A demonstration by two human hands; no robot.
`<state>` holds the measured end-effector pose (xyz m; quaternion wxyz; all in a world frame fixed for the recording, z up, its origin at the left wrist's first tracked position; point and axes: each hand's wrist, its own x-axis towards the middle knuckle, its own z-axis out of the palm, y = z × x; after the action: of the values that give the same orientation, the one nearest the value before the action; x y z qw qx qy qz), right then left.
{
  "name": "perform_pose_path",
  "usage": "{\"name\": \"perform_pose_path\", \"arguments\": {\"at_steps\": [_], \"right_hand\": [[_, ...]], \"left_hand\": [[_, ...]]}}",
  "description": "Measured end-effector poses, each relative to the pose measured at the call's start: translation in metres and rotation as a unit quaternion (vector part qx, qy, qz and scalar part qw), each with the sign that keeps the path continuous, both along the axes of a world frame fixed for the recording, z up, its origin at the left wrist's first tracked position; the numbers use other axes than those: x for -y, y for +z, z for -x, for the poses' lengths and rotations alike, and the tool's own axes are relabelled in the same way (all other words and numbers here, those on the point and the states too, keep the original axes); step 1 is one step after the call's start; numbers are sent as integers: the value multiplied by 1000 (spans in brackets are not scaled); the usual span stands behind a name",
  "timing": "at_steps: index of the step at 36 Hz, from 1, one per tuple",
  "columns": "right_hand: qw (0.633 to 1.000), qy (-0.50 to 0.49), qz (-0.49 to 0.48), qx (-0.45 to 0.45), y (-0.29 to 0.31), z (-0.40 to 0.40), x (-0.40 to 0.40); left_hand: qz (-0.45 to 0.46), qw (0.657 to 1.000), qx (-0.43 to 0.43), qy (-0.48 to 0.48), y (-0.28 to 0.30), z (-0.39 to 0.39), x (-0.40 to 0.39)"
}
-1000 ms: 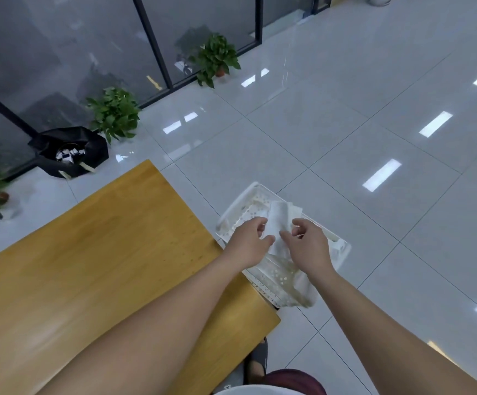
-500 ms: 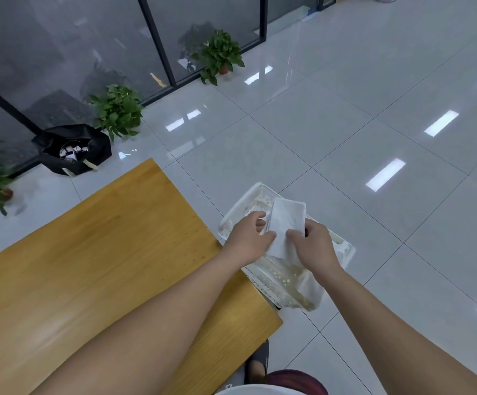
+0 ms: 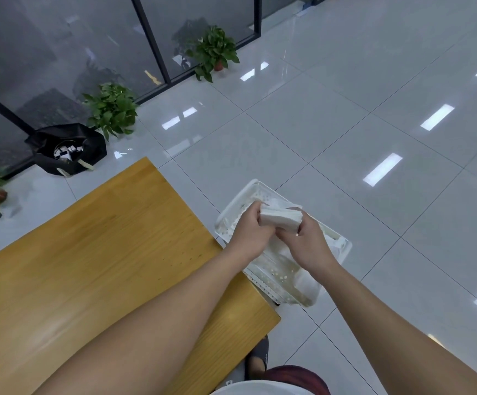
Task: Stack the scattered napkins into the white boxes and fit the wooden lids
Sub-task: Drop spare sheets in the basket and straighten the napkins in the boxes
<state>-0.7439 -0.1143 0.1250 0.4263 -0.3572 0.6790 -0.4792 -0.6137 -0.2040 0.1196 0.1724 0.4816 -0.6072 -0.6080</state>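
Observation:
A folded stack of white napkins (image 3: 281,219) is held in the air between both hands, above a white perforated plastic basket (image 3: 343,248) that sits just off the right edge of the wooden table (image 3: 94,252). My left hand (image 3: 250,232) grips the stack's left end with curled fingers. My right hand (image 3: 307,242) grips its right end from below. More white napkins (image 3: 307,283) lie in the basket's near end. No wooden lid is in view.
The basket hangs past the table's right side over glossy grey floor tiles (image 3: 345,124). A black bin bag (image 3: 66,149) and potted plants (image 3: 112,108) stand by the glass wall at the back left. A shoe (image 3: 257,357) shows below the table's near corner.
The napkins went from a flat sheet held upright to a compact folded stack turned sideways. Both hands closed in on its ends and rose slightly above the basket.

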Motion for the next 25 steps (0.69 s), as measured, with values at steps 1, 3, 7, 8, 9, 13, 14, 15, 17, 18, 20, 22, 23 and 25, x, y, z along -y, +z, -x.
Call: {"name": "perform_pose_path", "arguments": {"at_steps": [1, 3, 7, 8, 9, 13, 14, 15, 17, 18, 20, 22, 23, 25], "right_hand": [[1000, -1, -2, 6, 0, -1, -1], [1000, -2, -10, 13, -1, -2, -1], [999, 16, -18, 41, -1, -5, -3], [998, 21, -19, 51, 0, -5, -3], [998, 22, -20, 62, 2, -5, -2], [999, 10, -12, 41, 4, 0, -2], [999, 10, -6, 36, 5, 0, -2], [999, 10, -1, 33, 5, 1, -2], [1000, 3, 11, 27, 5, 1, -2], [1000, -4, 11, 24, 4, 2, -2], [999, -16, 11, 38, 4, 5, -4], [997, -24, 19, 71, 6, 6, -5], [996, -28, 22, 82, 8, 6, -5], [994, -46, 23, 95, 11, 8, -5]], "left_hand": [[-9, 1000, -2, -3, 0, -1, -2], [-27, 999, -2, -23, 0, -3, -4], [-23, 996, 17, -80, -3, -3, -6], [-18, 996, 20, -89, -3, -3, -7], [-11, 996, 23, -91, -3, -3, -6], [14, 997, 35, -74, -8, -4, -2], [16, 997, 34, -73, -10, -5, -1], [18, 997, 34, -73, -11, -5, 0], [23, 996, 41, -73, -15, -6, 3], [22, 996, 48, -73, -16, -7, 5], [14, 995, 60, -80, -19, -10, 5], [7, 994, 62, -87, -19, -13, 5], [7, 994, 62, -85, -18, -14, 5], [-5, 996, 49, -73, -16, -18, 5]]}}
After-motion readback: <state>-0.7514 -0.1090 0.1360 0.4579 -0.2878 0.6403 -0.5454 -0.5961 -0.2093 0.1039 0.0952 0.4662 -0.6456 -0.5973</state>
